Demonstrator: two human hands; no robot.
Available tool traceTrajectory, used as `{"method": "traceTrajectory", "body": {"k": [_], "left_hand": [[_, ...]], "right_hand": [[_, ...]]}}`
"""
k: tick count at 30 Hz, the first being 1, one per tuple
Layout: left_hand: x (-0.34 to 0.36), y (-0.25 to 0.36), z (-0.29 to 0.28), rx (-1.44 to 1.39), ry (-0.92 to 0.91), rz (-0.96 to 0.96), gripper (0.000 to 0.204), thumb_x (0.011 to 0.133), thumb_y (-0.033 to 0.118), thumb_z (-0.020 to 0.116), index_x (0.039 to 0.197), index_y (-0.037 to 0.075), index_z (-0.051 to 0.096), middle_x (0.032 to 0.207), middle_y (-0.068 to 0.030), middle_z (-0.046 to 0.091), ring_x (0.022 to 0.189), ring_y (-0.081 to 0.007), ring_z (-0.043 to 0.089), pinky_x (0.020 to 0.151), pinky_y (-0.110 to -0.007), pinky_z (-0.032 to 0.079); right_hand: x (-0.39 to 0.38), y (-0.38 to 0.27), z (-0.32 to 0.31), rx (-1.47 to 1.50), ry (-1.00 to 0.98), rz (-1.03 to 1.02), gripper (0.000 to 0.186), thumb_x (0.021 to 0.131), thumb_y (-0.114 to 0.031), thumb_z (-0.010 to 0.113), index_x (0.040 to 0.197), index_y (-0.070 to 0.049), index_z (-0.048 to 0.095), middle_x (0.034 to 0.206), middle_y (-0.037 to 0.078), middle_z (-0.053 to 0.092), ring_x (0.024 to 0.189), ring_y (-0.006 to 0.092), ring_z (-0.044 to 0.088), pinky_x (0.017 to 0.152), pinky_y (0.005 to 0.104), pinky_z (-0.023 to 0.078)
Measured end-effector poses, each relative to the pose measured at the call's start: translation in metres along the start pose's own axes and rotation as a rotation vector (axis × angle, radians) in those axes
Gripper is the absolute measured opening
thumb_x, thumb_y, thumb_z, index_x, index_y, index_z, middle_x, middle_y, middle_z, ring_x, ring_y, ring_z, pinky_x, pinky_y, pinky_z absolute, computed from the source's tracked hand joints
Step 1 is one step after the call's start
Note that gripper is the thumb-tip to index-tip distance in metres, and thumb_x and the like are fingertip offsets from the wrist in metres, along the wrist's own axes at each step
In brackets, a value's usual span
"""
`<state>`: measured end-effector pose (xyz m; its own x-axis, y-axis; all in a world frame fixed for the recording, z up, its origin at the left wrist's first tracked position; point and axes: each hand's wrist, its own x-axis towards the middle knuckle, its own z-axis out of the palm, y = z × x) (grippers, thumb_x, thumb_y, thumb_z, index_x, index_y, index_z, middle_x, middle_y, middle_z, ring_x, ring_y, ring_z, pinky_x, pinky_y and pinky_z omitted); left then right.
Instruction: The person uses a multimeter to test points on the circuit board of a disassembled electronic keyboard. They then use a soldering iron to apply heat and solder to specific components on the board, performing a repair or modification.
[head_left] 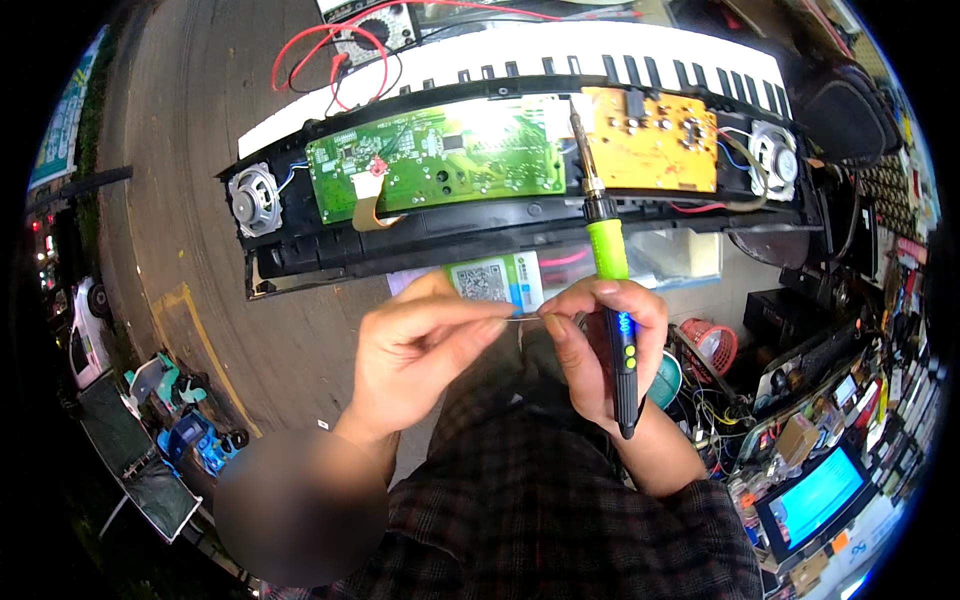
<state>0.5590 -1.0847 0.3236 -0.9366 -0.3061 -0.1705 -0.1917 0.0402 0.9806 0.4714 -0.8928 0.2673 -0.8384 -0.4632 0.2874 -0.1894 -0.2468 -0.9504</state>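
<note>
A thin wire (524, 318) is stretched between my two hands, in front of my lap. My left hand (415, 350) pinches one end between thumb and forefinger. The fingertips of my right hand (590, 345) are pinched at its other end. That same right hand also holds a green and black soldering iron (606, 250), its tip pointing away from me. Beyond my hands lies an opened electronic keyboard (470, 215) with a green circuit board (415, 165) and an orange circuit board (655, 150). The iron's tip overlaps the gap between the boards; whether it touches anything I cannot tell.
Speakers (256, 200) sit at both ends of the keyboard. A multimeter (376, 35) with red and black leads stands behind it. Right of me are a red basket (708, 345), a lit screen (815, 498) and cluttered parts. A roadway (190, 200) stretches along the left.
</note>
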Motion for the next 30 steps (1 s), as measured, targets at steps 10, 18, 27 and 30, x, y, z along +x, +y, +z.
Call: {"method": "traceTrajectory", "body": {"k": [10, 18, 27, 30], "left_hand": [[0.078, -0.082, -0.053, 0.569, 0.556, 0.300, 0.017, 0.088, 0.002, 0.087, 0.103, 0.007, 0.083, 0.091, -0.0023, 0.058, 0.079, -0.0136, 0.054, 0.067, -0.027, 0.042], [0.094, -0.102, -0.055, 0.689, 0.594, 0.354, 0.019, 0.085, 0.007, 0.089, 0.103, 0.010, 0.085, 0.091, -0.0051, 0.059, 0.089, -0.0229, 0.056, 0.081, -0.034, 0.045], [0.102, -0.101, -0.054, 0.657, 0.594, 0.352, 0.020, 0.087, 0.005, 0.088, 0.106, 0.009, 0.085, 0.089, -0.0047, 0.060, 0.088, -0.0211, 0.055, 0.076, -0.032, 0.045], [0.101, -0.102, -0.054, 0.663, 0.606, 0.357, 0.019, 0.087, 0.005, 0.088, 0.106, 0.008, 0.085, 0.089, -0.0044, 0.060, 0.087, -0.0206, 0.055, 0.075, -0.032, 0.045]], "right_hand": [[0.044, 0.058, -0.015, -0.230, 0.048, 0.157, 0.071, 0.109, -0.059, 0.058, 0.144, 0.003, 0.052, 0.108, 0.020, 0.070, 0.090, 0.0244, 0.072, 0.083, 0.0378, 0.057], [0.052, 0.077, -0.024, -0.369, -0.119, -0.103, 0.046, 0.108, -0.042, 0.066, 0.127, 0.000, 0.065, 0.100, 0.015, 0.071, 0.085, 0.0279, 0.069, 0.079, 0.0414, 0.056], [0.062, 0.073, -0.013, -0.479, -0.219, -0.165, 0.032, 0.093, -0.018, 0.078, 0.116, 0.003, 0.070, 0.096, 0.019, 0.075, 0.084, 0.0339, 0.074, 0.079, 0.0434, 0.061], [0.065, 0.070, -0.012, -0.483, -0.260, -0.168, 0.033, 0.090, -0.014, 0.079, 0.117, 0.003, 0.071, 0.098, 0.018, 0.076, 0.086, 0.0344, 0.075, 0.081, 0.0437, 0.062]]}}
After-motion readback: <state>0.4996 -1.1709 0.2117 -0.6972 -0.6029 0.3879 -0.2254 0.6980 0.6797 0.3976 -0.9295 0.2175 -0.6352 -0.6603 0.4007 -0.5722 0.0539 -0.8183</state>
